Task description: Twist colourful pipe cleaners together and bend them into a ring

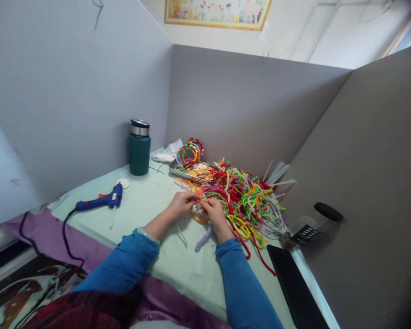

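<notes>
My left hand (pixel 183 204) and my right hand (pixel 215 215) meet near the middle of the table, fingertips pinched together on an orange pipe cleaner (pixel 200 193). Part of it is hidden by my fingers. An orange loop and something whitish show just below them. A short lilac fuzzy piece (pixel 203 238) lies by my right wrist. Right beyond my hands spreads a tangled heap of pipe cleaners (pixel 246 194) in red, green, orange, pink and other colours.
A metal tray (pixel 178 172) holds small round pieces and coloured rings. Left of it stand a green bottle (pixel 139 155) and a blue glue gun (pixel 101 201) with a black cord. A black flat object (pixel 294 288) lies at the right edge. Grey partitions (pixel 246 100) enclose the table.
</notes>
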`<action>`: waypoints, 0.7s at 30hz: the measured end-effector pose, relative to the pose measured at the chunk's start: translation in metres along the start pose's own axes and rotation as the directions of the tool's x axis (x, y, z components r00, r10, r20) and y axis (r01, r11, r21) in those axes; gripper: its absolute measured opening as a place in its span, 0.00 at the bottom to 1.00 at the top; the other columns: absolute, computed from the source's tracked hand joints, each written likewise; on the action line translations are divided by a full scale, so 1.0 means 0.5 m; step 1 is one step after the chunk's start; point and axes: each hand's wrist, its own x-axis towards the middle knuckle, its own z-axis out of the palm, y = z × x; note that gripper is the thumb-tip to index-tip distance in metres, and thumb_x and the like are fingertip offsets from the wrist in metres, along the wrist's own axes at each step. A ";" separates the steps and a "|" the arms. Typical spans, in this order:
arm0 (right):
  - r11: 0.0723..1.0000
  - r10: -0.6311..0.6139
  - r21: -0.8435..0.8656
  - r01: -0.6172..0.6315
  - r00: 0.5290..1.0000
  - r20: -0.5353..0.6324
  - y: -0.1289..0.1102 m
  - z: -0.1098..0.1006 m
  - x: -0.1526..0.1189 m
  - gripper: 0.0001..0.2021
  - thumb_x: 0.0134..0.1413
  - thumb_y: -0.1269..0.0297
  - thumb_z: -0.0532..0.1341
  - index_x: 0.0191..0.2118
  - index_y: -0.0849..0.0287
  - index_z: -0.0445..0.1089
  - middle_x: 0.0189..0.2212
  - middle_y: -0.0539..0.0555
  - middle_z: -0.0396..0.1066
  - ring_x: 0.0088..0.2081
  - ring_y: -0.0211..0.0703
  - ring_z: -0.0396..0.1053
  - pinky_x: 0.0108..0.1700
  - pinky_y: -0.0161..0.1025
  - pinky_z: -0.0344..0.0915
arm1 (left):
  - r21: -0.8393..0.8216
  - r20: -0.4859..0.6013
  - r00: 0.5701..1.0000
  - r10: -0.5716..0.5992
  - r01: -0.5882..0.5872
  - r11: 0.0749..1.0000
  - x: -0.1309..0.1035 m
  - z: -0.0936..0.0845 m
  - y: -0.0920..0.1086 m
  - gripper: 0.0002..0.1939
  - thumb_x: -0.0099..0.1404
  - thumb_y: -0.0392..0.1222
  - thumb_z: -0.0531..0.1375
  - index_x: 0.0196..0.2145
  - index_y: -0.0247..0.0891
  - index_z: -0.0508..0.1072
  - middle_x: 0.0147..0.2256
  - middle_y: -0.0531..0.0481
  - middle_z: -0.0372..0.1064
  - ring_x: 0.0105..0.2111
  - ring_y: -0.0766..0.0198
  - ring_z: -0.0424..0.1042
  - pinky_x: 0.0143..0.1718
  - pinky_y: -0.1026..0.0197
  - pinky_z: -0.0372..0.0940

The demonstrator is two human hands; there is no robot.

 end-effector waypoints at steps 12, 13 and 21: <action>1.000 -0.021 0.022 0.021 1.000 -0.011 -0.012 0.005 -0.008 0.10 0.41 0.59 0.63 0.23 0.61 0.66 0.14 0.44 0.61 0.15 0.29 0.49 0.18 0.31 0.43 | 0.073 0.005 0.996 0.094 -0.094 0.993 0.003 0.001 -0.008 0.09 0.57 0.35 0.60 0.35 0.40 0.78 0.33 0.46 0.72 0.33 0.64 0.69 0.38 0.63 0.62; 0.999 -0.026 0.022 0.026 1.000 -0.014 -0.010 0.005 -0.008 0.10 0.41 0.59 0.63 0.23 0.61 0.66 0.14 0.44 0.61 0.15 0.29 0.49 0.18 0.31 0.44 | 0.080 -0.004 0.995 0.097 -0.096 0.992 0.003 0.001 -0.007 0.09 0.57 0.35 0.60 0.35 0.40 0.78 0.32 0.46 0.72 0.33 0.64 0.69 0.38 0.63 0.62; 0.996 -0.058 0.070 0.057 0.998 0.013 -0.008 0.003 -0.004 0.16 0.45 0.50 0.62 0.28 0.60 0.66 0.16 0.45 0.65 0.13 0.29 0.50 0.16 0.31 0.43 | 0.056 -0.155 0.982 0.112 -0.104 0.993 0.003 -0.006 0.007 0.07 0.58 0.37 0.59 0.33 0.40 0.78 0.38 0.45 0.72 0.38 0.63 0.70 0.42 0.61 0.63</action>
